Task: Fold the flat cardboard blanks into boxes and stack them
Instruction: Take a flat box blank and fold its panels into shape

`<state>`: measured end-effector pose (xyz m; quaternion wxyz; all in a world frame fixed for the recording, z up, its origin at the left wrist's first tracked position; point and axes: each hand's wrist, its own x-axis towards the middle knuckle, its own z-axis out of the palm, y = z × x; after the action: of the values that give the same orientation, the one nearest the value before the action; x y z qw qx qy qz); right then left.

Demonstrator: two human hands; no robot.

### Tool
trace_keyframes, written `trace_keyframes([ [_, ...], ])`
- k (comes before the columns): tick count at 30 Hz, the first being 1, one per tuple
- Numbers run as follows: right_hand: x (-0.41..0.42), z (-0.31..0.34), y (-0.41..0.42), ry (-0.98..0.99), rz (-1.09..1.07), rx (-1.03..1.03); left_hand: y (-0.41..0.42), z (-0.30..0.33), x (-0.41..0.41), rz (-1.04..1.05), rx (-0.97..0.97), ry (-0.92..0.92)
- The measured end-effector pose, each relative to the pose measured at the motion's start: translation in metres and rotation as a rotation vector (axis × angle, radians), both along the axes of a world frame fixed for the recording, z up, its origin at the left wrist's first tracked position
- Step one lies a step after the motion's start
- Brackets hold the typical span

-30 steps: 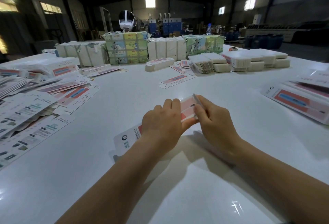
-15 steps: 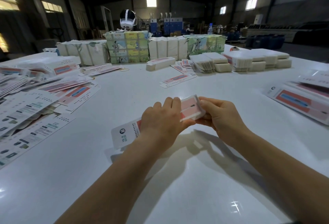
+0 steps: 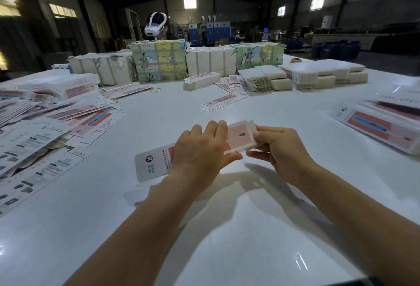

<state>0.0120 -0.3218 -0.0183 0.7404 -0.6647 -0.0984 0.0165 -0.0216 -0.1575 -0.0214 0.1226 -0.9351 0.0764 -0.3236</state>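
Observation:
A long white and pink cardboard box blank (image 3: 238,137) is held just above the white table (image 3: 159,229), in the middle of the view. My left hand (image 3: 200,151) wraps over its middle, thumb underneath. My right hand (image 3: 279,149) pinches its right end, where a small flap sticks up. The box's white left end (image 3: 150,165) with a logo juts out past my left wrist. Flat blanks lie spread in a heap at the left (image 3: 34,140) and in a pile at the right (image 3: 384,124).
Wrapped bundles of blanks (image 3: 159,63) line the far edge, with stacks of white blanks (image 3: 322,74) to their right. A single flat blank (image 3: 223,101) and a folded box (image 3: 200,81) lie mid-table. A person wearing a white headset (image 3: 155,26) stands behind the bundles.
My right hand's fingers have shifted around the box's right end, and the end flap now stands up. The box has stayed in about the same place in both hands.

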Motion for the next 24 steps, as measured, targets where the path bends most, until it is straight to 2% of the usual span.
trace_keyframes([
  [4,0.001,0.001,-0.002,0.003,-0.065,-0.066,-0.004,0.003,-0.004,-0.015,0.027,0.009],
  [11,-0.005,0.002,-0.001,-0.192,-0.089,-0.235,-0.008,0.004,-0.007,0.003,0.043,-0.016],
  [19,-0.007,-0.002,0.003,-0.262,-0.242,-0.164,-0.01,0.001,-0.005,0.049,-0.038,-0.023],
  [24,-0.006,-0.008,0.007,-0.305,-0.302,-0.234,-0.01,-0.006,0.0,0.065,-0.064,-0.015],
])
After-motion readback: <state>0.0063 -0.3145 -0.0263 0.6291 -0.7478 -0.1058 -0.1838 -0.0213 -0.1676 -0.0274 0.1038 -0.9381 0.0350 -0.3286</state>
